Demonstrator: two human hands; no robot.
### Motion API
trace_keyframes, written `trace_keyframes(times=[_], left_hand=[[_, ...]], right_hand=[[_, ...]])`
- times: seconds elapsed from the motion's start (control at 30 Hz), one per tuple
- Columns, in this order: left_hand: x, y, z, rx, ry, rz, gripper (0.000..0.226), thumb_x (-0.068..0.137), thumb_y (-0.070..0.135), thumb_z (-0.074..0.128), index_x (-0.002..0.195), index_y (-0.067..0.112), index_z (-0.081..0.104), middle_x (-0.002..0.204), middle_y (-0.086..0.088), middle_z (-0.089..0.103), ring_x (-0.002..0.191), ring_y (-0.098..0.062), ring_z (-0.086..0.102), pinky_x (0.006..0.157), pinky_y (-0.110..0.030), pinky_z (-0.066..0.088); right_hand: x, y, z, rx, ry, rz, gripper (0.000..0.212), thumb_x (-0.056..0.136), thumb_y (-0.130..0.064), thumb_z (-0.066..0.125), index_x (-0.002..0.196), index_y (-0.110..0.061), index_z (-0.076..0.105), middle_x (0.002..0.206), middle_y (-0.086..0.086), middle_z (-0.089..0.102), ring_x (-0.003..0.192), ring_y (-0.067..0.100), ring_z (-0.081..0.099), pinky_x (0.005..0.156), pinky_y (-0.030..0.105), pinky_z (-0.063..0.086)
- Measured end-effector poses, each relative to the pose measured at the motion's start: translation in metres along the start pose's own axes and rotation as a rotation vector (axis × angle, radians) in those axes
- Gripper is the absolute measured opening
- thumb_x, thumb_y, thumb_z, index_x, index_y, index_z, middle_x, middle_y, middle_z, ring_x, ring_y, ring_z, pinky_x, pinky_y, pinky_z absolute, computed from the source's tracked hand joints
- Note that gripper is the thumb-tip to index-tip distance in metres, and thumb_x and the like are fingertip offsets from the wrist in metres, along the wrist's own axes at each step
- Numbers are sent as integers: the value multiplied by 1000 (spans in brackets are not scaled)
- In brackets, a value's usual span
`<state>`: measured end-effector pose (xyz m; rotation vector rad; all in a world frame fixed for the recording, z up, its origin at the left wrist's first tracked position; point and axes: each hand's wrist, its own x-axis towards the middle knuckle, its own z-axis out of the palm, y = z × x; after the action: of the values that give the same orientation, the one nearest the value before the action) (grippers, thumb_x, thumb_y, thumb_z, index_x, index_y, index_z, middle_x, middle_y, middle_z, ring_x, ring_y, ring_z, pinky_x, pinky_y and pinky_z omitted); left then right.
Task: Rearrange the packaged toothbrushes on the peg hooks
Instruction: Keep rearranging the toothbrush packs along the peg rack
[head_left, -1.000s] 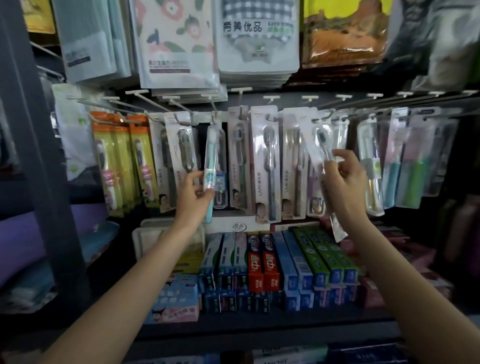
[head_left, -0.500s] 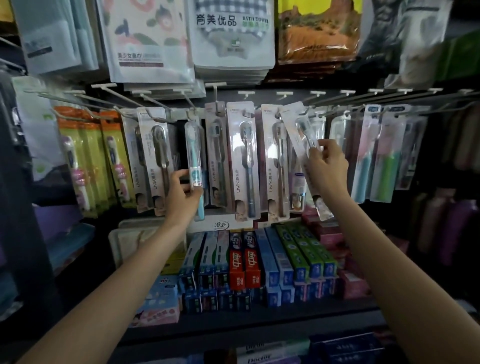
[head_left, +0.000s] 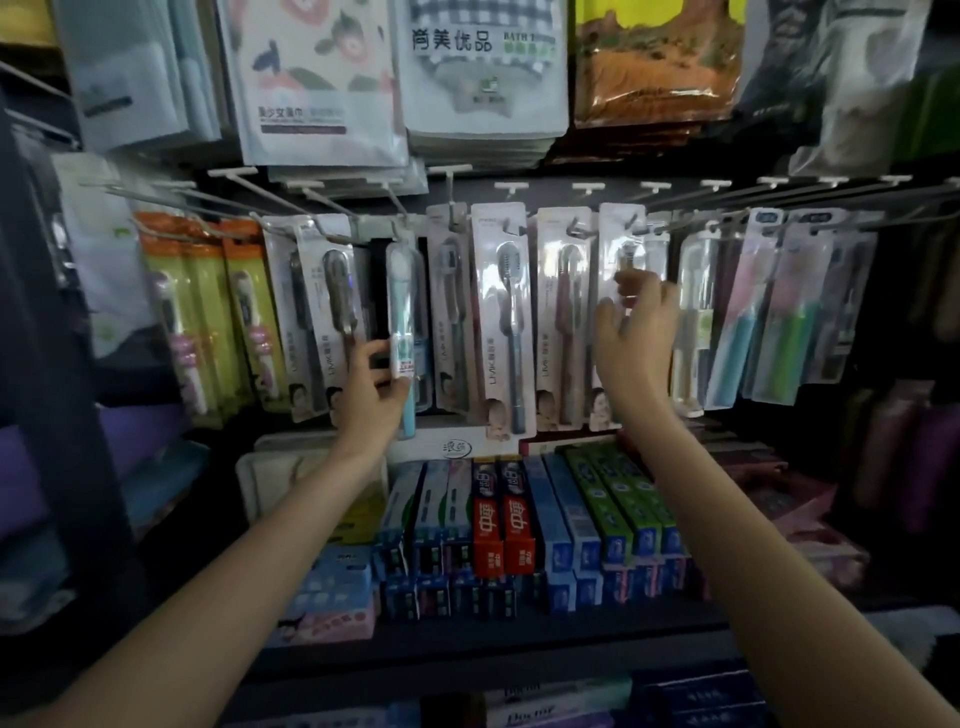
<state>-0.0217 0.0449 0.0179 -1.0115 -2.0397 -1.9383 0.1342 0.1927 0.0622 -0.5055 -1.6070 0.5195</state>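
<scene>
A row of packaged toothbrushes hangs from metal peg hooks (head_left: 675, 221) across the shelf back. My left hand (head_left: 371, 387) grips the lower part of a slim light-blue toothbrush pack (head_left: 401, 306), which hangs upright left of centre. My right hand (head_left: 636, 338) is raised with fingers spread in front of a white-carded toothbrush pack (head_left: 618, 244) that hangs straight on its hook; the thumb touches its clear blister. More white-carded packs (head_left: 501, 312) hang between my hands. Orange-and-green packs (head_left: 208, 322) hang at the left, pink and green ones (head_left: 774, 322) at the right.
Toothpaste boxes (head_left: 519, 525) stand in rows on the dark shelf (head_left: 467, 649) under the hooks. Bagged towels (head_left: 322, 83) hang right above the hooks. A dark upright post (head_left: 47, 415) borders the left side. Several bare hooks (head_left: 831, 195) jut out at the upper right.
My right hand held the white-carded pack tilted before; now the pack hangs straight on its hook and the fingers have opened. My left hand still grips the light-blue pack.
</scene>
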Motion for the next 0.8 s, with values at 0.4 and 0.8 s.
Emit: trace_keyframes(times=[0.4, 0.8], left_hand=[[15, -16, -75, 181, -49, 252, 24, 89, 10, 55, 110, 22, 52, 97, 5, 63, 88, -4, 60, 74, -20, 48], [61, -25, -57, 199, 166, 73, 48, 88, 16, 60, 130, 9, 37, 114, 0, 50, 103, -12, 49, 91, -25, 41]], right_hand=[[-56, -69, 130, 440, -697, 158, 45, 91, -22, 56, 130, -5, 39, 110, 4, 59, 95, 10, 56, 70, 4, 43], [-55, -36, 139, 351, -349, 43, 30, 97, -16, 42, 126, -7, 39, 117, 10, 51, 96, 20, 54, 78, 29, 49]])
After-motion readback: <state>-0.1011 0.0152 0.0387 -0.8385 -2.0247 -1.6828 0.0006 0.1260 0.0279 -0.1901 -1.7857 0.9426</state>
